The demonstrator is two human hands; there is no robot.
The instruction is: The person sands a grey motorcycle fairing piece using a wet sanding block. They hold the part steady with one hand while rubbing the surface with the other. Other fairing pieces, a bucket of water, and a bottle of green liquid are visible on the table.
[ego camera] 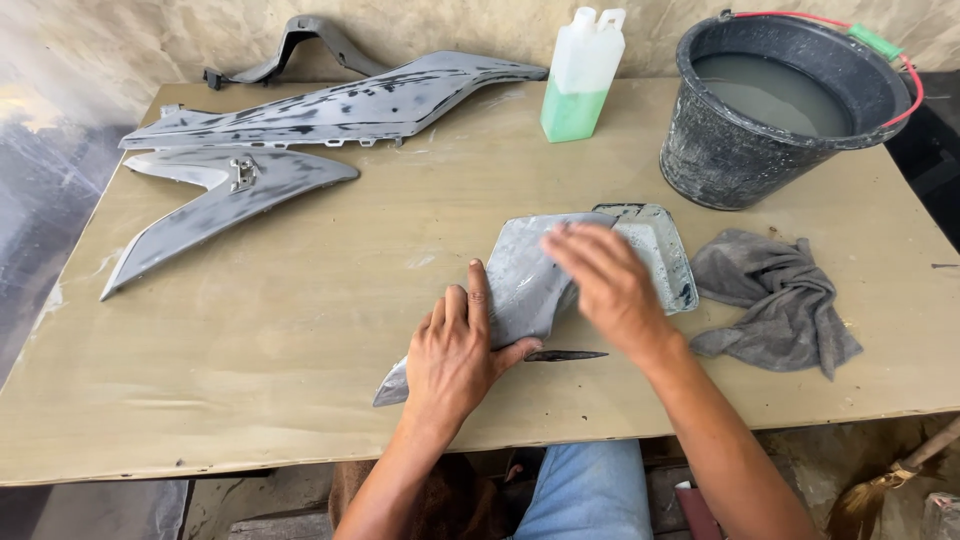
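A grey, primer-coated plastic body panel [525, 270] lies on the wooden table [280, 340] in front of me. My left hand [455, 350] presses flat on the panel's near, pointed end, thumb hooked under its edge. Blurred with motion, my right hand [605, 285] lies with fingers flat on the panel's upper part; anything under the palm is hidden. A small rectangular grey tray [665, 250] sits partly beneath the panel's far end.
A grey rag [775, 300] lies crumpled to the right. A dark bucket [770, 110] of cloudy water stands at back right, beside a plastic jug [582, 75] with green liquid. Two long grey panels [320, 105] [215, 200] lie at back left. A dark strip [565, 355] lies near my wrist.
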